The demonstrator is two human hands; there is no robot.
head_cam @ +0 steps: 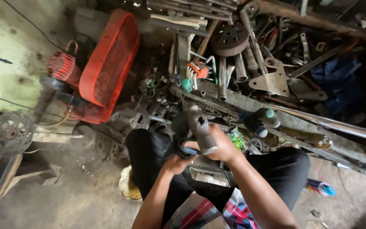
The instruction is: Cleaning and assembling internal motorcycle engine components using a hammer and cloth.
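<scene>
Grey metal part [201,129] sits over my knees, my right hand [221,146] wrapped tight round it and my left hand [175,163] pinching a dark cloth [186,150] under it, so I should hold steady and rub slowly.

right hand [222,147] grips grey metal part [201,127] | left hand [176,163] at its base | red compressor [106,63] left
</scene>
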